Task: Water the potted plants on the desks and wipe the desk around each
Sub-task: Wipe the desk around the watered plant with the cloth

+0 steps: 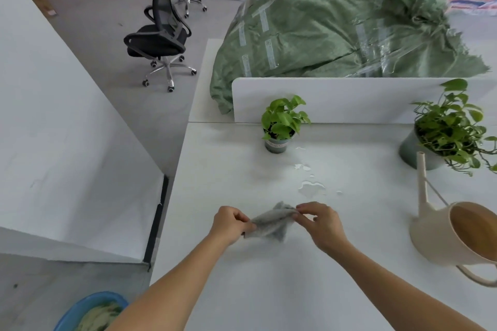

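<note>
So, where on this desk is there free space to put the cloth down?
Bare desk lies between the left edge and the small potted plant, and along the near edge, this side of the cloth. The right side is crowded: the watering can and the large potted plant. Puddles lie between that small plant and the cloth.

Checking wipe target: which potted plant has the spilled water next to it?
The small plant, mid-desk; puddles trail from its pot toward the cloth. The bushier plant sits far right.
</note>
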Motion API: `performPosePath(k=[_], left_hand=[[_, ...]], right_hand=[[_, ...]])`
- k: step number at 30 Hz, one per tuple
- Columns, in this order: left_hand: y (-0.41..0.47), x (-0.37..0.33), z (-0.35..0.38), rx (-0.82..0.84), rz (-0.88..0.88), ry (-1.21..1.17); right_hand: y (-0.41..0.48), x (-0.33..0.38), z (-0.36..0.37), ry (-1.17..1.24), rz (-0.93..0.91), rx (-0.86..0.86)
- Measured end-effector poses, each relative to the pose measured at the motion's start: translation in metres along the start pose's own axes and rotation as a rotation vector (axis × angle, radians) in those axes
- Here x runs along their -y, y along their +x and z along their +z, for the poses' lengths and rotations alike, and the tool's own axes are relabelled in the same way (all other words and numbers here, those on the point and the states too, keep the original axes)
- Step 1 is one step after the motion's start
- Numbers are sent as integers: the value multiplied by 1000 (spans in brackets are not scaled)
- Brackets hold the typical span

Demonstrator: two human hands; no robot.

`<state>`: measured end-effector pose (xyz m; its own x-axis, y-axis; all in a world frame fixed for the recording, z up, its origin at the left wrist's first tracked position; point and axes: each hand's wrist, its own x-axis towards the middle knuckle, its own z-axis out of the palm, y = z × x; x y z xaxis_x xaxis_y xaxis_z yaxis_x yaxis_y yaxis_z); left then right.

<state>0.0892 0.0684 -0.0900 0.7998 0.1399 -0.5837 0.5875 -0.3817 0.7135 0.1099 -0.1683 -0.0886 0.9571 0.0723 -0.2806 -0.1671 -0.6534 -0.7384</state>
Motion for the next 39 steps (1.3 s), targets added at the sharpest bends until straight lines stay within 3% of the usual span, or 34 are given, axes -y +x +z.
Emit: performPosePath(k=[3, 8, 16, 20, 24, 27, 30, 33, 37, 39], left_hand=[[2, -22, -5, 1, 33, -68], [-5, -54, -13, 0, 148, -213], [-12, -67, 7, 55, 234, -97], [7, -59, 38, 4, 190, 19], [19, -23, 56, -3, 131, 407], [19, 6, 63, 1, 119, 671], [20, 28, 74, -86, 181, 859], [20, 43, 88, -143, 208, 929], [15, 57, 101, -128, 218, 977], [15, 64, 104, -133, 231, 998]], right_hand=[[-1, 12, -21, 64, -45, -100], [-9, 31, -42, 128, -149, -115], [-35, 9, -50, 60, -101, -116], [-16, -31, -53, -91, 95, -147], [-15, -86, -55, -576, 326, -78], [-22, -102, -33, -791, 216, -56], [-30, -110, 20, -823, -31, -12], [-56, -121, 71, -795, -116, 157], [-67, -160, 42, -829, -238, 167], [-50, -183, 4, -831, -137, 132]])
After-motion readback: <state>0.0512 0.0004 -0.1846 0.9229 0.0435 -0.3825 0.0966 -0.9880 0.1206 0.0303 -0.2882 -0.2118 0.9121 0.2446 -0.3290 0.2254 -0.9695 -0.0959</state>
